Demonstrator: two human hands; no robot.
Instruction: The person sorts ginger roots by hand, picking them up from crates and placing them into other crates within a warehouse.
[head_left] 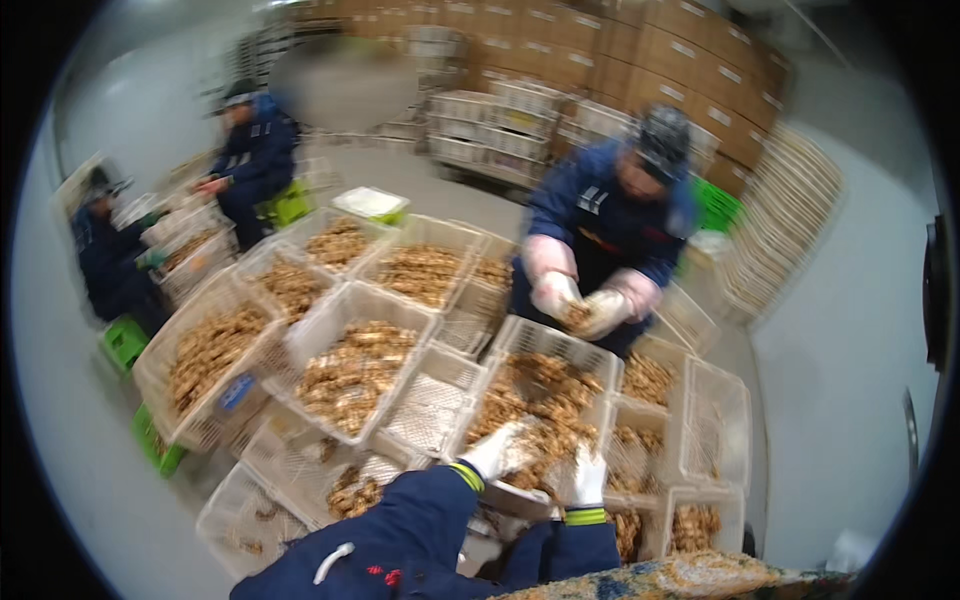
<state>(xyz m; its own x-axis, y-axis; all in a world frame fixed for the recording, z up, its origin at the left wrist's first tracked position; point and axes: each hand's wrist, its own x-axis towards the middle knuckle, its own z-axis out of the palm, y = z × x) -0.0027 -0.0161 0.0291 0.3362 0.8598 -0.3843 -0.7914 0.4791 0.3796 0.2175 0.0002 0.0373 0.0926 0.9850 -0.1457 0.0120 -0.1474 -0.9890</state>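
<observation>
My left hand [497,452], in a white glove, reaches over the near edge of a white plastic crate [478,392] in front of me. My right hand [588,475], also white-gloved, is at the crate's near right corner. A clump of light-brown knobbly pieces [545,445] sits between my two hands, which cup it from either side. The fingertips are blurred and partly hidden among the pieces. Across the same crate a co-worker's gloved hands [590,308] hold a small bunch of similar pieces.
More crates of brown pieces [357,370] surround mine on the left and right. A nearly bare crate [432,400] adjoins mine. Two people [255,150] sit farther left. Stacked trays [785,225] lean by the right wall; cardboard boxes [660,60] line the back.
</observation>
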